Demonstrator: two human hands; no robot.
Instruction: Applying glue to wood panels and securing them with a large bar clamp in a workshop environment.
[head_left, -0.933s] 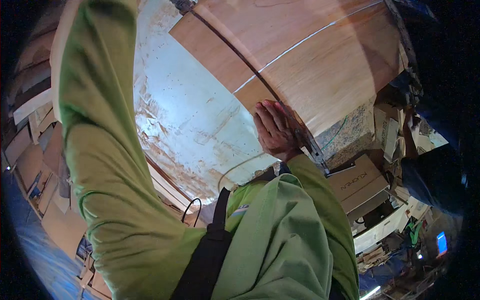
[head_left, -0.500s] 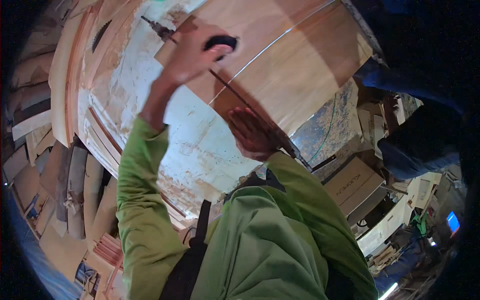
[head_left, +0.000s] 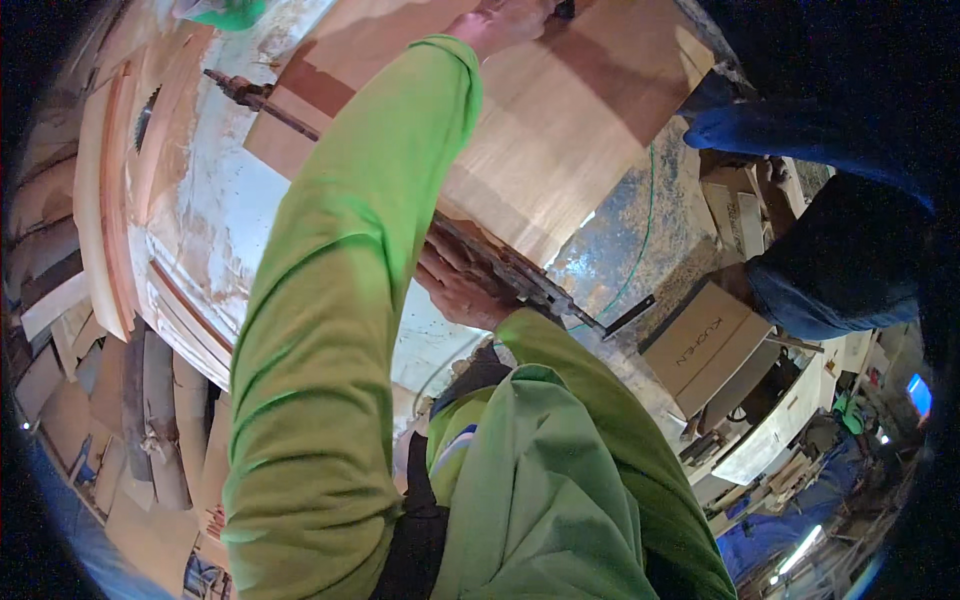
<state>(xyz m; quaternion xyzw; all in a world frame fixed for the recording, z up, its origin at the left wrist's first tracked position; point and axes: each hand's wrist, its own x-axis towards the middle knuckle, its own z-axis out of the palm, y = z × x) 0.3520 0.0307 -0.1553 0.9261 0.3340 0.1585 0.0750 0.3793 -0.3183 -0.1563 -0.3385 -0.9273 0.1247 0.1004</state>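
Nearest, the right hand (head_left: 462, 290) lies open, fingers extended, beside a long dark bar (head_left: 540, 290) along the plywood sheet (head_left: 590, 110) on the whitish tabletop (head_left: 235, 195). The sheet looks stiff, fairly light, best held by opposite edges. Farther, the left hand (head_left: 505, 22) is over it, grip unclear.

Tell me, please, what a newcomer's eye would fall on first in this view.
Probably the long bright-green cloth sleeve sweeping up through the middle to the left hand, partly cut off at the top edge above a broad reddish-brown wooden sheet. Next might come the bare right hand, near the centre, against a long dark metal bar. At the far right, a small glowing blue rectangle also stands out.
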